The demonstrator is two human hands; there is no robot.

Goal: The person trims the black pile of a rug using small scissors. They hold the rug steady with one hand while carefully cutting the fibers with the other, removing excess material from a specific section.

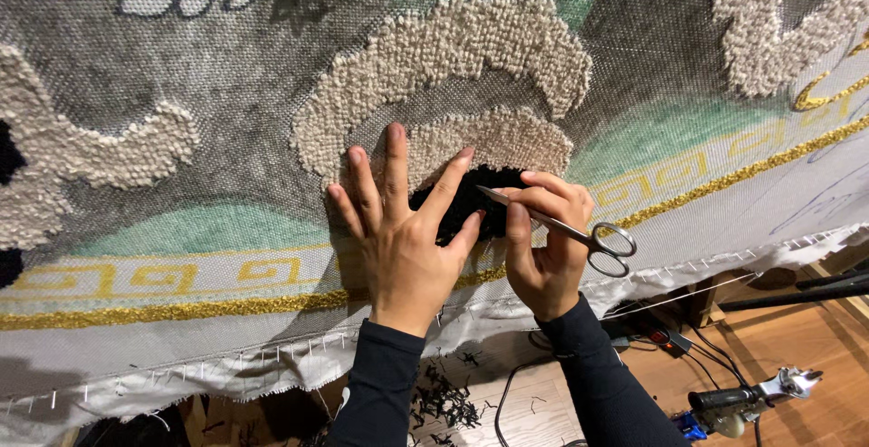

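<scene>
Scissors [579, 234] sit pinched in my right hand [543, 252], blades closed and pointing into the black tufted patch [471, 203]. My left hand [398, 230] lies spread flat on the backing cloth [226, 85], fingers bracketing that patch. Cream loops [453, 49] arc just above, leaving little free room. Below, the gold border [181, 307] and frayed stapled edge [226, 370] run near my wrists; wooden floor [797, 338] shows beyond.

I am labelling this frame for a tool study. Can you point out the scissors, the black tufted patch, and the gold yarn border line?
scissors [608, 245]: head view, on the finger loops.
black tufted patch [471, 195]: head view, on its middle between the hands.
gold yarn border line [181, 309]: head view, on the stretch to the left.
</scene>
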